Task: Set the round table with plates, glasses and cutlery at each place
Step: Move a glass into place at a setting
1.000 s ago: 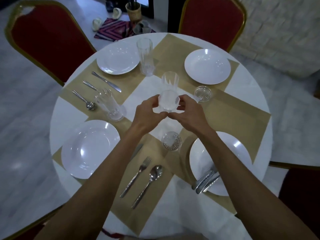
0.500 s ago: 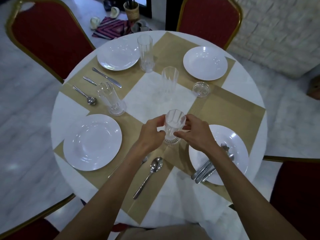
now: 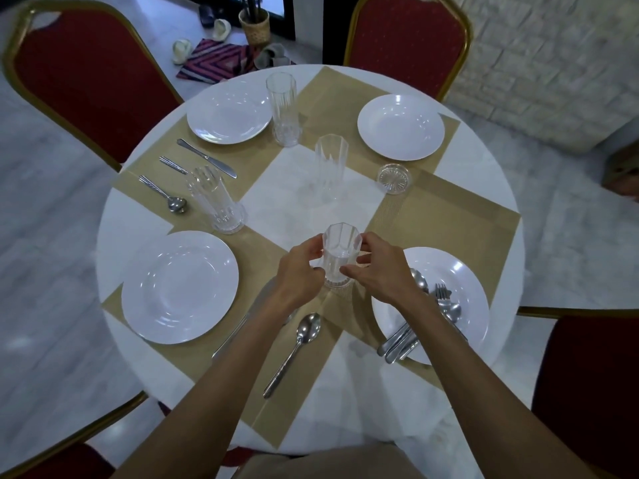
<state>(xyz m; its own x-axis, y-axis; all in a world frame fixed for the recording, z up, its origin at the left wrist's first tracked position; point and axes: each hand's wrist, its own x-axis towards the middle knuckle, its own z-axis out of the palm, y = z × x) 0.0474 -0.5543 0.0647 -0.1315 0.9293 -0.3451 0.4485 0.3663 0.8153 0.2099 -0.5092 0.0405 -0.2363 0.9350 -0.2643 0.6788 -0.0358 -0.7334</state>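
A clear ribbed glass point(image 3: 340, 252) stands upright on a glass coaster point(image 3: 338, 284) between the two near plates. My left hand point(image 3: 300, 271) and my right hand point(image 3: 382, 269) both hold it by its sides with their fingertips. Three more tall glasses stand farther off: one point(image 3: 331, 167) at the table's middle, one point(image 3: 283, 108) by the far left plate, one point(image 3: 216, 200) on a coaster at the left. An empty coaster point(image 3: 393, 178) lies near the far right plate point(image 3: 400, 126). The near right plate point(image 3: 461, 281) carries a bundle of cutlery point(image 3: 420, 323).
The round white table point(image 3: 491, 174) bears beige placemats. A spoon point(image 3: 294, 350) lies in front of me; a knife point(image 3: 206, 158), fork and spoon lie at the left. White plates point(image 3: 179, 286) point(image 3: 229, 115) sit at the left places. Red chairs point(image 3: 86, 74) surround the table.
Both hands brought the glass from the table's middle toward me and lowered it onto the near coaster. The other glass stayed at the middle.
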